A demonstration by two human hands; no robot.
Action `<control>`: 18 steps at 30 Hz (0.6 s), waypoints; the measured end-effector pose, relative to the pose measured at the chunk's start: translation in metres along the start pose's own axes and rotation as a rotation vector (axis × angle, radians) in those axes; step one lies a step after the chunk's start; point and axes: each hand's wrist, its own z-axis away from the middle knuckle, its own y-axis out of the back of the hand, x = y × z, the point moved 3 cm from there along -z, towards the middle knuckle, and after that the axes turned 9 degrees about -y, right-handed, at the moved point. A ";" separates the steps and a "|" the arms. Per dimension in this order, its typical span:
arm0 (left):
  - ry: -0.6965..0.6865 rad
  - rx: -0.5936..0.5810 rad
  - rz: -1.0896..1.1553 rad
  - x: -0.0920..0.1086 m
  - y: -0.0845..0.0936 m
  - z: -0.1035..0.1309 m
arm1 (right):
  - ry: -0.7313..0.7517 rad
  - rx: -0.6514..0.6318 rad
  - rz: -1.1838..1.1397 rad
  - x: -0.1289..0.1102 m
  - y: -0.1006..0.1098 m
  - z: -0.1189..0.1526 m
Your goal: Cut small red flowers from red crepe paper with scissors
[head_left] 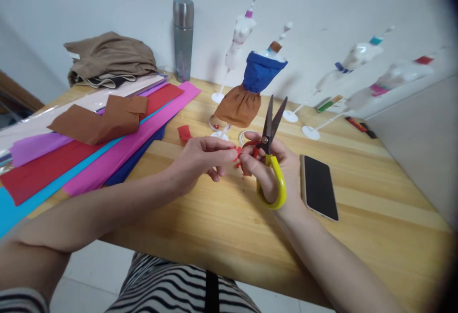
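My left hand [195, 162] pinches a small red scrap [237, 153], probably fabric or crepe paper, between thumb and fingertips. On the scrap's other side are the fingertips of my right hand [263, 172]. Scissors [265, 140] with yellow and red handles hang on that right hand, thumb through the yellow loop, blades parted and pointing up and away. Just beyond both hands stands a white mini dress form [275, 54] wearing a blue top [263, 72] and a gathered brown skirt [239, 106]. Another red piece [184, 134] lies left of its base.
Long coloured strips [143, 136] and a brown piece [103, 122] cover the table's left side. Behind them are folded brown cloth [114, 57] and a thermos [183, 41]. More white dress forms [243, 29] line the wall. A phone [319, 186] lies right of my right hand.
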 end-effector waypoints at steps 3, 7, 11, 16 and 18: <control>-0.052 -0.008 0.051 -0.001 -0.004 -0.001 | 0.027 0.027 0.005 -0.003 0.002 0.001; -0.131 0.073 0.096 -0.005 -0.009 -0.002 | 0.043 -0.014 -0.043 -0.002 -0.001 0.001; -0.140 0.123 0.154 -0.007 -0.007 0.001 | 0.070 -0.082 -0.102 0.003 -0.006 0.001; -0.098 0.103 0.186 -0.002 0.001 0.004 | 0.067 -0.135 -0.079 0.009 -0.005 0.001; -0.075 0.082 0.132 -0.001 0.003 0.003 | 0.082 -0.089 -0.052 0.008 -0.002 0.001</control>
